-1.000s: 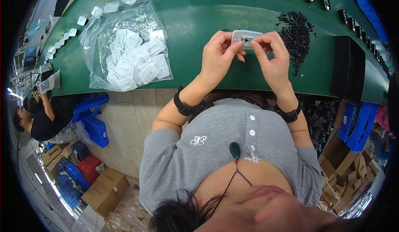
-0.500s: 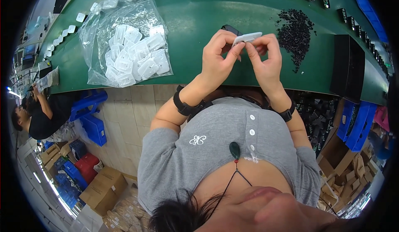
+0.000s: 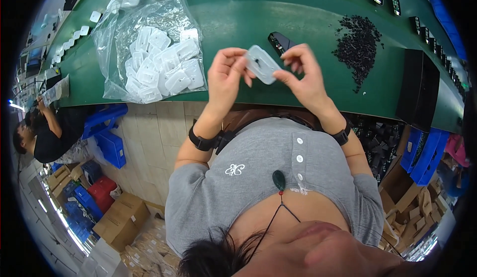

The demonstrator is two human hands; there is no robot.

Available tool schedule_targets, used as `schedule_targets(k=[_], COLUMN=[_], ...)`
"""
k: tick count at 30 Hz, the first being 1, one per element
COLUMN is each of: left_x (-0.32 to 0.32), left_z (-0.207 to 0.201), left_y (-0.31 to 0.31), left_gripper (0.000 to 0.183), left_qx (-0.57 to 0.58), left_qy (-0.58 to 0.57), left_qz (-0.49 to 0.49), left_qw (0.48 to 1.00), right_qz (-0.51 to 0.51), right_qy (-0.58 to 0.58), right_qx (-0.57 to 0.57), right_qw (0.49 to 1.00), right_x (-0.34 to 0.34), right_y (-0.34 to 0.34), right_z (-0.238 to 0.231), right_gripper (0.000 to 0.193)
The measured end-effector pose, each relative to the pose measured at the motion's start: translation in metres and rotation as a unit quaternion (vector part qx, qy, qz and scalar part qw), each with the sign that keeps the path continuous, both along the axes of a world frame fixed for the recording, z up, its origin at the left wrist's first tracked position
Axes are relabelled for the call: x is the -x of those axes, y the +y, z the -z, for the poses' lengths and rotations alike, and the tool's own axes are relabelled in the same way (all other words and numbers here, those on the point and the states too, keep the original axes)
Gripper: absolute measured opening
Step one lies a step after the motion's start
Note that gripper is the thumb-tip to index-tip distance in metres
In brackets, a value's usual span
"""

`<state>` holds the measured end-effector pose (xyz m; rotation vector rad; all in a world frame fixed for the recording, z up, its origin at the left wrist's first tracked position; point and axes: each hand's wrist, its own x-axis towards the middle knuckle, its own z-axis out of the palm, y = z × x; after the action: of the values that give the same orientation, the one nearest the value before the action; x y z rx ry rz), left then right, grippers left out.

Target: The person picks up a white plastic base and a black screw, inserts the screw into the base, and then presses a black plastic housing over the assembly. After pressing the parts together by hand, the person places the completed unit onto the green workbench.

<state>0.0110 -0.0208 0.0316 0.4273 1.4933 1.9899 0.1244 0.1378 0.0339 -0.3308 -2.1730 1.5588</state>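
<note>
In the head view, just above the middle of the frame, I hold a small clear case [image 3: 262,64] between both hands, over the near edge of the green table [image 3: 278,8]. My left hand [image 3: 224,80] pinches its left end with thumb and fingertips, and my right hand [image 3: 304,76] grips its right side the same way, so both hands are closed on the one piece and it hangs clear of the table (tilted, with a small dark speck showing through it). Just behind the case, a flat black part [image 3: 279,41] lies on the table. To the upper right is a loose heap of tiny black pieces [image 3: 358,41], and further right a black box [image 3: 418,95] stands at the table edge. In the upper left a clear bag [image 3: 149,43] full of the same pale cases lies on the table, well apart from my hands, with a row of more cases [image 3: 74,37] beyond it. At the far left of the frame another person [image 3: 47,133] sits low down beside blue bins [image 3: 110,139]. Cardboard boxes [image 3: 121,220] fill the lower left.
</note>
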Motion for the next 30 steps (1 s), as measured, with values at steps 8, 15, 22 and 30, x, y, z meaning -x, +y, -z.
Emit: schedule_targets(k=[8,15,22,30], left_x=[0.054,0.040,0.017,0.027], left_z=[0.020,0.028,0.027,0.025], left_y=[0.029,0.033,0.026,0.017], left_gripper=[0.008,0.059,0.055,0.050], left_qx=[0.251,0.317,0.288,0.196], left_qy=[0.225,0.550,0.582,0.554], left_qz=[-0.021,-0.043,-0.009,0.039], left_qw=[0.941,0.772,0.760,0.808], right_qz=[0.033,0.070,0.044,0.001], right_qy=[-0.077,0.003,-0.075,0.001], right_qx=[-0.335,-0.347,-0.450,-0.311], right_qw=[0.938,0.935,0.889,0.951], right_x=[0.004,-0.006,-0.018,0.001], right_y=[0.036,0.044,0.058,0.049], right_z=[0.007,0.005,0.008,-0.016], right_gripper=[0.046,0.043,0.039,0.040])
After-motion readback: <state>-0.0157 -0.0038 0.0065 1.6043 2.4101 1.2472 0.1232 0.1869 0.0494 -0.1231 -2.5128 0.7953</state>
